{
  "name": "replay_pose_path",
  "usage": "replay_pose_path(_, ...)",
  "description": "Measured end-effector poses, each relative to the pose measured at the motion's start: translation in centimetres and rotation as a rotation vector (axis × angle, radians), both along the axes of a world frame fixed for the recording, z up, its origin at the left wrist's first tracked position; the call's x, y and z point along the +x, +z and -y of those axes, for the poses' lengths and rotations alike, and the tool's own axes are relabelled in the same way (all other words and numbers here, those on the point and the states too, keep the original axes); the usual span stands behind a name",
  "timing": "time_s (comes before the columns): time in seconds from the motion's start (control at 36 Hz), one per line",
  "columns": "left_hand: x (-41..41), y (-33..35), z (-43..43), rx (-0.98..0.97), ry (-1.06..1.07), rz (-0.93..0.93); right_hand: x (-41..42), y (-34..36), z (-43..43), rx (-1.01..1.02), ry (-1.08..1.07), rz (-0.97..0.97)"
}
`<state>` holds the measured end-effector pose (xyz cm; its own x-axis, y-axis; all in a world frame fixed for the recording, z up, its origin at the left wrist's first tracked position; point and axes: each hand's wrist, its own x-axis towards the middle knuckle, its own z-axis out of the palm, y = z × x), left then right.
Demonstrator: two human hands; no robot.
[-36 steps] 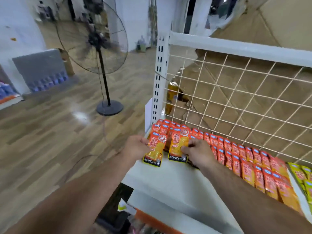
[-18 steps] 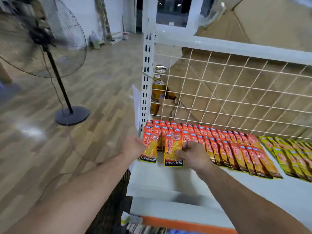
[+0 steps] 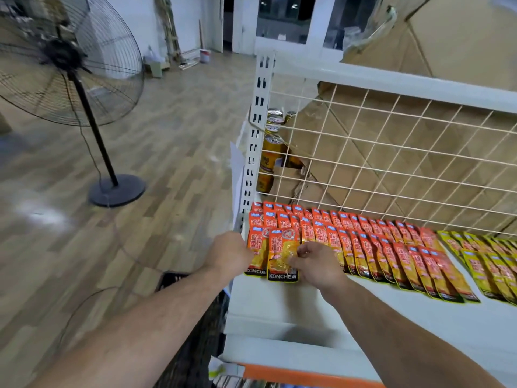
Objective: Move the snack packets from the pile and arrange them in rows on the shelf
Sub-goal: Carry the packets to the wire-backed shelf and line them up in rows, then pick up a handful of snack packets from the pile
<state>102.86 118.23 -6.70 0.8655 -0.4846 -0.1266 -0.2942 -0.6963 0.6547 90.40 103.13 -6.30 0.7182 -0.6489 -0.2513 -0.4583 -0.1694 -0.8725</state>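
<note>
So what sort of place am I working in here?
Most likely a small shop or stockroom being stocked: a white slotted retail shelf with a wire-mesh back, rows of identical snack packets laid out, and flattened cardboard boxes behind.

Both forearms, entering from the lower left and lower right of the frame, are bare (uncovered to the wrists), as are the left hand [image 3: 232,252] and right hand [image 3: 314,264].

Glossy plastic snack packets [image 3: 282,254] lie on a smooth painted-metal shelf [image 3: 377,312].
</note>
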Motion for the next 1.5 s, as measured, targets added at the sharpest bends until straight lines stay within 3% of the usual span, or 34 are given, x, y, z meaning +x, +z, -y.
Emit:
replay_pose_path(0.14, 0.4, 0.0, -0.5, -0.009, -0.030, 0.234, 1.3, -0.2, -0.5, -0.012, 0.001, -0.025)
replay_pose_path(0.28, 1.0, 0.2, -1.0, 0.019, -0.157, 0.412, 1.8, -0.4, -1.2, -0.218, 0.001, -0.148)
replay_pose_path(0.39, 1.3, 0.0, -1.2, 0.037, -0.177, 0.428, 2.1, 0.1, -1.7, -0.478, 0.041, -0.295)
replay_pose_path(0.5, 1.0, 0.1, -1.3, 0.058, -0.181, 0.437, 2.4, 0.4, -2.1, -0.600, 0.063, -0.350)
replay_pose_path(1.11, 0.0, 0.3, -0.8, 0.098, -0.257, 0.465, 2.0, 0.9, -2.1, -0.703, 0.127, -0.382)
replay_pose_path(1.39, -2.1, 1.3, 2.0, 0.131, -0.410, 0.524, -1.7, 1.4, -1.3, -1.066, 0.230, -0.314)
replay_pose_path(1.5, -4.3, 1.3, 4.1, 0.150, -0.508, 0.487, -4.9, 1.5, 0.5, -1.015, 0.237, -0.473)
